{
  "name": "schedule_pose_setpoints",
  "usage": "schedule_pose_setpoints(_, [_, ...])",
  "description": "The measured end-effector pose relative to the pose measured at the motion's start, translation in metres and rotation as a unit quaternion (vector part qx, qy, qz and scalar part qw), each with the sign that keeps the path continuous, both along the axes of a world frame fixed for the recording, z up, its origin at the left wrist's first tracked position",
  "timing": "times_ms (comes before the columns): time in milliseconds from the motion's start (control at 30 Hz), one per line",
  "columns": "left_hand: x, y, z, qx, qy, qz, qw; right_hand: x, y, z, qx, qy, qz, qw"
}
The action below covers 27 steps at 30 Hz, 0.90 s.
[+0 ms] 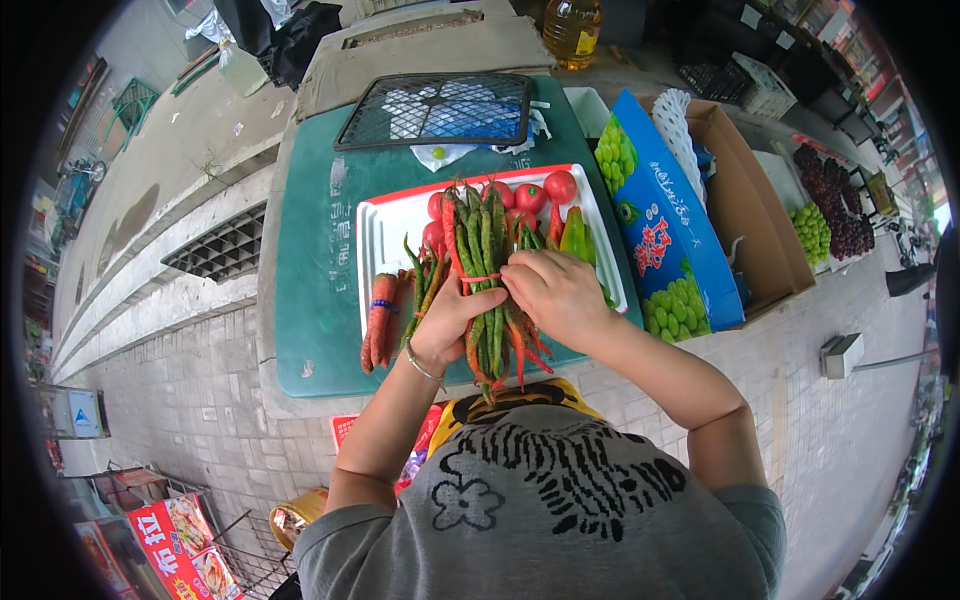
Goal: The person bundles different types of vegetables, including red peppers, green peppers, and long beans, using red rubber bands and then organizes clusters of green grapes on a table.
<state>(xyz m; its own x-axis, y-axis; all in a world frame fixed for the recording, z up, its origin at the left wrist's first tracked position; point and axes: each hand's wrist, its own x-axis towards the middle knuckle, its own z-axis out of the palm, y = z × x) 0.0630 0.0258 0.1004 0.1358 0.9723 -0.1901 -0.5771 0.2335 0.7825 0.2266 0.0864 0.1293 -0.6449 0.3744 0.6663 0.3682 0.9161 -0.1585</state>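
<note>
A thick bunch of long green and red chili peppers [480, 232] stands out in front of me above a white tray. My left hand [456, 311] grips the bunch from the left, its thumb lying across the peppers. A pink band [480, 279] goes around the bunch. At the band's right end, the bent fingers of my right hand [556, 289] pinch close to the peppers; the fingertips are partly hidden. Under the bunch, the white tray [382, 232] with a red rim holds tomatoes [530, 198], green peppers [574, 234], a smaller chili bunch [424, 289] and banded carrots [381, 319].
The tray rests on a green tabletop [315, 225]. Behind it, a black mesh rack [442, 112] covers crumpled plastic. At right stands a cardboard fruit box [664, 232], with green grapes [810, 229] beyond. An oil jug [572, 34] stands at the back, and a red basket [345, 429] below the table.
</note>
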Motion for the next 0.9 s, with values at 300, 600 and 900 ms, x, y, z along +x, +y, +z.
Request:
schedule_pose_setpoints(300, [-0.006, 0.007, 0.007, 0.005, -0.076, -0.079, 0.994, 0.011, 0.020, 0.016, -0.066, 0.030, 0.065, 0.995])
schedule_pose_setpoints(600, [-0.008, 0.033, 0.031, 0.034, 0.023, -0.108, 0.993, 0.012, 0.033, 0.031, -0.185, 0.103, 0.165, 0.963])
schedule_pose_setpoints(900, [-0.003, 0.041, 0.049, 0.097, 0.193, -0.110, 0.970, 0.036, 0.051, 0.035, -0.538, -0.028, 0.231, 0.810])
